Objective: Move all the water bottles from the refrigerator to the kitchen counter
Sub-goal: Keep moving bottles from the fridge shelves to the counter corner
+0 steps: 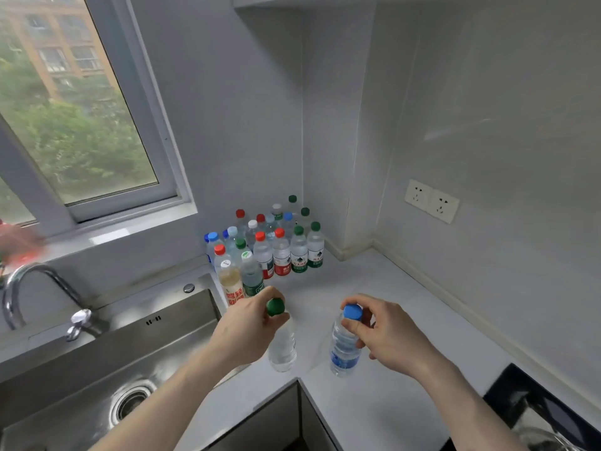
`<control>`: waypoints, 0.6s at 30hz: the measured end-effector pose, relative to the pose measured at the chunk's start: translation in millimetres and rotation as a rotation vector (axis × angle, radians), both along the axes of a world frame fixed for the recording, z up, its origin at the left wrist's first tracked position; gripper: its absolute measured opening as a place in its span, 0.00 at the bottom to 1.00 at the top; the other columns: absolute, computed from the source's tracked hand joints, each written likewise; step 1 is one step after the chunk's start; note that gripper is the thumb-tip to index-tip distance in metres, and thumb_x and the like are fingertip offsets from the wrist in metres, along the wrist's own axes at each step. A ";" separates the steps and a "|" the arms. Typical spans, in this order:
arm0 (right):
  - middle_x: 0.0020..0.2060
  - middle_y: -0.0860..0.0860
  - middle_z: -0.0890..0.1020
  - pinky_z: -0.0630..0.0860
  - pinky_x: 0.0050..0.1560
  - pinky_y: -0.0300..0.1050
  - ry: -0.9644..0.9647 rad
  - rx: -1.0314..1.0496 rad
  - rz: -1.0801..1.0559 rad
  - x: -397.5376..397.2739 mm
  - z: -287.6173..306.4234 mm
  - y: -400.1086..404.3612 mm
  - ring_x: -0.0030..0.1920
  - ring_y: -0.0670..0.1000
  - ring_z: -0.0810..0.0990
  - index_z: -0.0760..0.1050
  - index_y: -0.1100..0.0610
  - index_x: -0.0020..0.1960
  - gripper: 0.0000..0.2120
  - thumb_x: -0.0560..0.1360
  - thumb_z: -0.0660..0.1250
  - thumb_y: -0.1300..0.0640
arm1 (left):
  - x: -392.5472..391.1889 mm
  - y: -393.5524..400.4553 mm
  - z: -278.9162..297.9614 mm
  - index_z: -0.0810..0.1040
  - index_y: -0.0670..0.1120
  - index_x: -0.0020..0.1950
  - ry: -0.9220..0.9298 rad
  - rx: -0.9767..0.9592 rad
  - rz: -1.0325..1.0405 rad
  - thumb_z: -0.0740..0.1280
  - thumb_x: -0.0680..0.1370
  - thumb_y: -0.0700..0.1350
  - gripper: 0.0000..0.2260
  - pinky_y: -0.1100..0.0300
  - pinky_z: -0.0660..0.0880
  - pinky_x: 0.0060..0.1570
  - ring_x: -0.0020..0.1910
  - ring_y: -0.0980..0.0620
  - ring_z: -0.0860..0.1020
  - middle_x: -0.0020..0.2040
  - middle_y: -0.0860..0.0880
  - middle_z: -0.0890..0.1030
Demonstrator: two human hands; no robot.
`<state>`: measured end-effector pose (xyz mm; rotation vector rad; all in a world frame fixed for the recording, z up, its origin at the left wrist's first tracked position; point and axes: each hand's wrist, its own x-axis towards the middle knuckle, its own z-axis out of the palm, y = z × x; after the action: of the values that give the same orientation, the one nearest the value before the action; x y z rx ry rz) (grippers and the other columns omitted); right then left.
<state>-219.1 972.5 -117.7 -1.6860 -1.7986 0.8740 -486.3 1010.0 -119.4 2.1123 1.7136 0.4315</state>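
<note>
My left hand (248,323) grips the neck of a clear green-capped water bottle (282,348), upright near the front edge of the white kitchen counter (383,320). My right hand (380,332) pinches a blue-capped water bottle (344,349) just under its cap, also upright near that edge. I cannot tell whether either bottle's base touches the counter. Behind them, several water bottles (276,245) with red, green, blue and white caps stand packed in the back corner. The refrigerator is out of view.
A steel sink (107,362) with a curved tap (29,288) lies to the left. A window (74,118) sits above it. Wall sockets (431,200) are on the right wall. A dark hob (549,408) shows at the lower right.
</note>
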 end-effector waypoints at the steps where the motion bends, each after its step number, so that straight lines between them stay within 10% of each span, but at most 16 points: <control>1: 0.43 0.40 0.82 0.81 0.40 0.40 -0.001 -0.007 -0.006 -1.5 -2.1 7.7 0.43 0.45 0.84 0.79 0.40 0.54 0.06 0.80 0.71 0.49 | 0.1 9.9 -2.2 0.72 0.58 0.56 0.016 0.000 -0.008 0.65 0.81 0.57 0.07 0.52 0.79 0.45 0.42 0.51 0.78 0.43 0.55 0.81; 18: 0.43 0.43 0.80 0.82 0.44 0.50 -0.083 -0.110 -0.087 -50.0 -61.9 191.0 0.47 0.49 0.83 0.76 0.40 0.55 0.06 0.81 0.67 0.50 | -4.4 234.4 -67.0 0.68 0.49 0.65 0.449 -0.041 -0.263 0.64 0.83 0.54 0.15 0.49 0.71 0.49 0.56 0.42 0.78 0.56 0.46 0.82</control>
<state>-269.2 1163.5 -179.6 -1.8805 -1.7447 0.8911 -490.8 1244.3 -186.3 2.4943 1.6034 -0.1658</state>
